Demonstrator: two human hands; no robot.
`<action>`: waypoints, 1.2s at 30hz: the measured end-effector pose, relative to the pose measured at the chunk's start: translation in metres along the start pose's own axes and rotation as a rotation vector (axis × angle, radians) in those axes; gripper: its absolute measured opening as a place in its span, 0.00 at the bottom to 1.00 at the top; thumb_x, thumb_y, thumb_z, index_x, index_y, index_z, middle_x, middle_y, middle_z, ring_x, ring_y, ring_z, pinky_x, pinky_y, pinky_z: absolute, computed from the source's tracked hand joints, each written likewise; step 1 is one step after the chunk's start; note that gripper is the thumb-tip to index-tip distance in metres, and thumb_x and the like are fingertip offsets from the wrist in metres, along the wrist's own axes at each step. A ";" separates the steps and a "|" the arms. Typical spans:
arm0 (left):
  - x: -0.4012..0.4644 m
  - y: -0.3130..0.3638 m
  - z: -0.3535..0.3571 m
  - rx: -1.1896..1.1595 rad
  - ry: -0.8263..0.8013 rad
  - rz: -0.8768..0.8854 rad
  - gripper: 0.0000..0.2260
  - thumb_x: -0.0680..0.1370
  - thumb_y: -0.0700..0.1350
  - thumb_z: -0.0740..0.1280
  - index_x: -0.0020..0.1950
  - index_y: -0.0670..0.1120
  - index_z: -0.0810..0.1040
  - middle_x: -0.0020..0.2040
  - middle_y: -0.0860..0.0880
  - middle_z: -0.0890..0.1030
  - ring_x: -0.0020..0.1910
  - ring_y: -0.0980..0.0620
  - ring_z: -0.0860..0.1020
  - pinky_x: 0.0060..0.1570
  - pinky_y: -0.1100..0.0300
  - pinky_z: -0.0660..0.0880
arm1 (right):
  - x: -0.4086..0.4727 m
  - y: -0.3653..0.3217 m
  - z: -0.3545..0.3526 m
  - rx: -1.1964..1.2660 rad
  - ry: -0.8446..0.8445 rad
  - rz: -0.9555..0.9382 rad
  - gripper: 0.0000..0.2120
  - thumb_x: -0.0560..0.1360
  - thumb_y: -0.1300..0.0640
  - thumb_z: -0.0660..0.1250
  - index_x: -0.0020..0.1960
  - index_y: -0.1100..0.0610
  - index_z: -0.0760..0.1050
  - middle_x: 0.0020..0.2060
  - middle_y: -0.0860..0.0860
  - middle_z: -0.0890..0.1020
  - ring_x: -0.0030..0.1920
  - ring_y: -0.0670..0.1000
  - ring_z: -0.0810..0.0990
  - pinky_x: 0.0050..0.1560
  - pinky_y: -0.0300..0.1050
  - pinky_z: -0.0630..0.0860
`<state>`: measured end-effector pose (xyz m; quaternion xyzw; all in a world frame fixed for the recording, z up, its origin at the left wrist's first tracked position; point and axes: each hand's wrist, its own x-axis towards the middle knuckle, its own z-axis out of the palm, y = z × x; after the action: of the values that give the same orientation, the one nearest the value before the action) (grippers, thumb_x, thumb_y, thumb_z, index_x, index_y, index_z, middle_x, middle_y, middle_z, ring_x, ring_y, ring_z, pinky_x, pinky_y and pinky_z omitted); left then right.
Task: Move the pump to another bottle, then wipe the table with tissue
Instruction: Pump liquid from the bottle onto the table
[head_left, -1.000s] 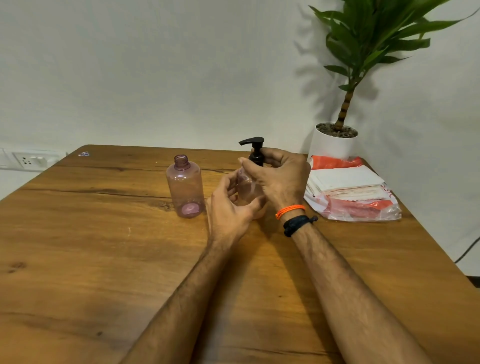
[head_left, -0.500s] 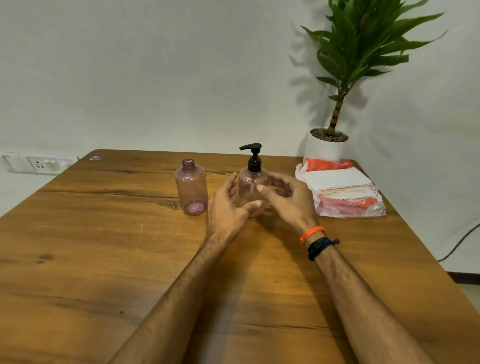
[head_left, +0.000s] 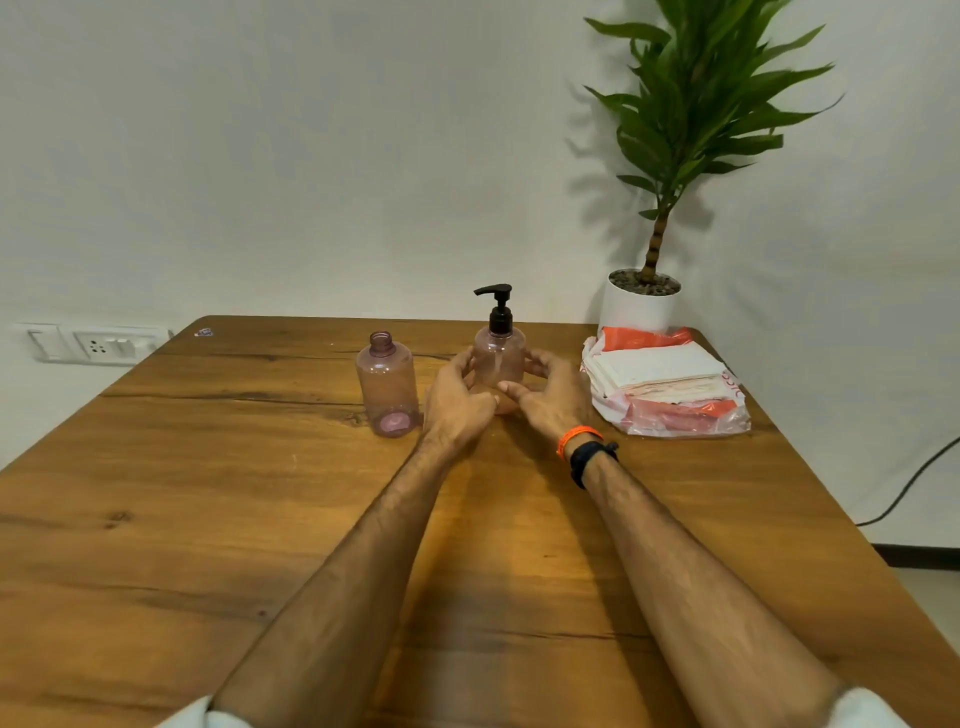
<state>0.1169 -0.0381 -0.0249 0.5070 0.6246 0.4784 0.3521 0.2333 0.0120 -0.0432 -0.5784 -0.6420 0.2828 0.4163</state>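
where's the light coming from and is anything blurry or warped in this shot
Head view: the potted plant throws a soft shadow left onto the wall, so light comes from the right; the forearms shade the table beneath them; wide-angle warping bends the table's edges outward; the pump bottle and open bottle look sharp, with faint softness on the plant's leaf tips.

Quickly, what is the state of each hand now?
Left hand: open, fingers curved beside the pump bottle; contact cannot be told.
Right hand: open, cupped beside the same bottle; contact cannot be told.
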 end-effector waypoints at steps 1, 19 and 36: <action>-0.002 0.001 -0.002 0.005 -0.010 0.001 0.38 0.69 0.37 0.75 0.77 0.46 0.63 0.73 0.48 0.73 0.68 0.50 0.74 0.68 0.50 0.73 | -0.001 0.000 -0.001 0.003 0.001 0.003 0.30 0.66 0.51 0.78 0.66 0.51 0.73 0.59 0.48 0.82 0.55 0.49 0.82 0.59 0.49 0.77; -0.068 -0.064 -0.138 0.036 0.322 -0.118 0.20 0.74 0.40 0.73 0.64 0.48 0.76 0.62 0.51 0.79 0.53 0.59 0.77 0.38 0.73 0.71 | -0.063 -0.056 0.066 -0.045 -0.042 -0.205 0.30 0.65 0.45 0.76 0.63 0.52 0.72 0.58 0.48 0.80 0.57 0.48 0.78 0.58 0.47 0.77; -0.053 -0.059 -0.108 0.051 0.230 -0.104 0.23 0.72 0.43 0.76 0.66 0.48 0.75 0.62 0.51 0.79 0.55 0.57 0.78 0.40 0.72 0.70 | -0.060 -0.036 0.050 -0.010 0.079 -0.206 0.36 0.60 0.42 0.78 0.64 0.49 0.69 0.51 0.42 0.76 0.51 0.46 0.77 0.47 0.36 0.73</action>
<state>0.0121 -0.1174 -0.0522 0.4247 0.6982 0.4983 0.2895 0.1708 -0.0467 -0.0498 -0.5220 -0.6827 0.2124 0.4651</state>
